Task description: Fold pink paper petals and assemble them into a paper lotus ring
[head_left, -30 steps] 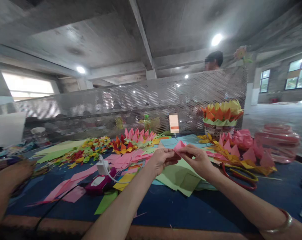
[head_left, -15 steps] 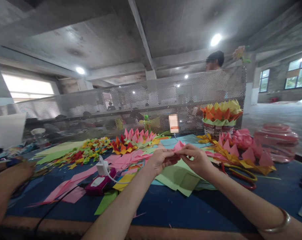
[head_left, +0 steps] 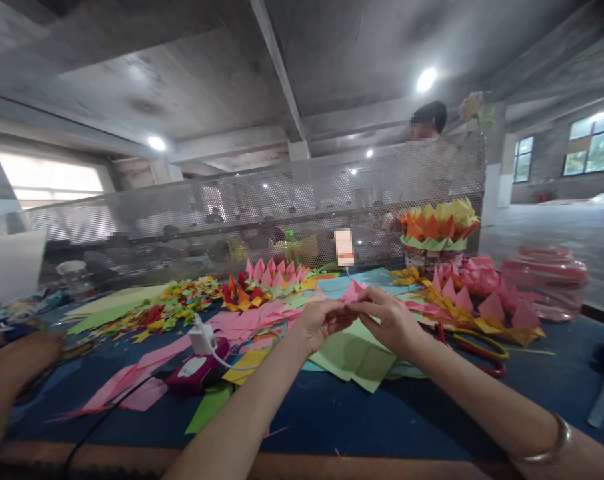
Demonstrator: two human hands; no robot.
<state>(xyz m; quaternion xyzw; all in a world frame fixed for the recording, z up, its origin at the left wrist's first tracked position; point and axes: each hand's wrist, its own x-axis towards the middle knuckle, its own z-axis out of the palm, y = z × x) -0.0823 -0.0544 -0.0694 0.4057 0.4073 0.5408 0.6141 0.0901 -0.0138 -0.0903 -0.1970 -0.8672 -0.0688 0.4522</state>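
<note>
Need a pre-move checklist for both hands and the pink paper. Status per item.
1. Pink paper held from both sides: ok, pinched by the left hand and the right hand.
2. Lower folds lined up: cannot tell, the hands hide that part.
3. Bare table below the hands: not ok, pale green sheets lie there.
4. White cord free of the left forearm: cannot tell, it runs out of sight at the forearm.
5. Red handle not under the hands: ok, it lies off to the right.
6. Co-worker's hand out of the way: ok, well apart at far left.
</note>
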